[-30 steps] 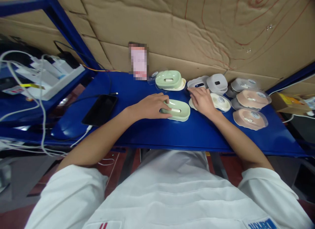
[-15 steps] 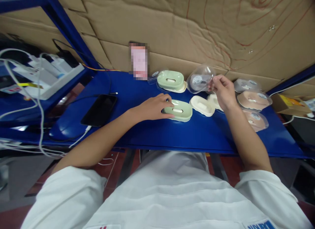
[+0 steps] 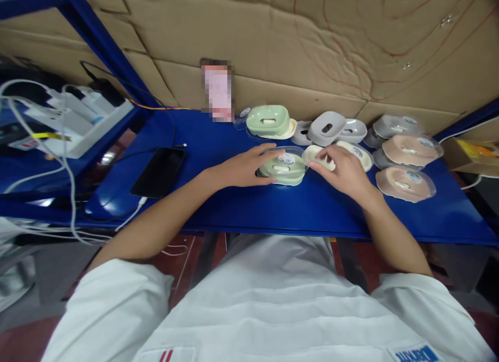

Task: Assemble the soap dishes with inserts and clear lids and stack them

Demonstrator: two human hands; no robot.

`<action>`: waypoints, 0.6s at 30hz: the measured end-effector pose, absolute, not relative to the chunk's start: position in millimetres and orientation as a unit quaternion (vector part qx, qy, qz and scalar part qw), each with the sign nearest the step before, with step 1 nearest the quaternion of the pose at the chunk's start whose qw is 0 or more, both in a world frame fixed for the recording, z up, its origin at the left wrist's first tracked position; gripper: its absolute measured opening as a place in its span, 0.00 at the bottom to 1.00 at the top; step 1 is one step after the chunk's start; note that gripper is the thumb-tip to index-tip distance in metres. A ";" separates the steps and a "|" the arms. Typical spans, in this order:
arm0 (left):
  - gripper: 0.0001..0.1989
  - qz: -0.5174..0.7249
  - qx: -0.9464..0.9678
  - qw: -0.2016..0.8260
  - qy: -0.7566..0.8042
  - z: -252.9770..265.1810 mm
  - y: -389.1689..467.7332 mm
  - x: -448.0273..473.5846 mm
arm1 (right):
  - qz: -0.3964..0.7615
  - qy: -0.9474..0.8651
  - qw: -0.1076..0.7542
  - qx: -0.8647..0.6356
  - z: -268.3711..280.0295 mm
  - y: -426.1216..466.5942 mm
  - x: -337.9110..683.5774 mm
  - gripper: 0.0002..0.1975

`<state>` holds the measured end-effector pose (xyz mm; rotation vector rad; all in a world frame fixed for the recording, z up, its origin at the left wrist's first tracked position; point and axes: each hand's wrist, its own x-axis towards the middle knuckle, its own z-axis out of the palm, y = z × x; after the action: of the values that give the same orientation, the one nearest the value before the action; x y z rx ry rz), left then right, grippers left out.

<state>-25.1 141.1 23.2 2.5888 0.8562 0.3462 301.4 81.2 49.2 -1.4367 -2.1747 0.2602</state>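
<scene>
"The clear cover, moved from one o'clock, now sits over the green dish at twelve."
"Hands?"
"Left hand spread around its nine-o'clock end; right hand at three, grip impossible to tell."

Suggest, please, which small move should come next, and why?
Probably the left hand should press the clear cover down gently: it lies over the green box, that hand is at its left end, and I cannot tell whether it sits fully down.
</scene>
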 end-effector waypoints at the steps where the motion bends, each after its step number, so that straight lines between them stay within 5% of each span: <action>1: 0.44 0.123 0.924 0.198 0.302 23.0 141.9 -25.3 | 0.056 -0.812 0.267 -0.515 43.7 81.9 301.0 0.28; 5: 0.46 0.131 0.923 0.216 0.290 22.1 146.0 -27.1 | 0.055 -0.883 0.225 -0.409 14.6 86.5 289.5 0.40; 18: 0.52 0.145 0.917 0.234 0.289 12.1 154.9 -30.2 | 0.050 -0.878 0.212 -0.427 9.9 82.6 267.2 0.31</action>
<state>-30.2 154.9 12.1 2.5180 0.7935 0.3983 267.2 82.6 9.9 -1.1861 -2.4372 0.1385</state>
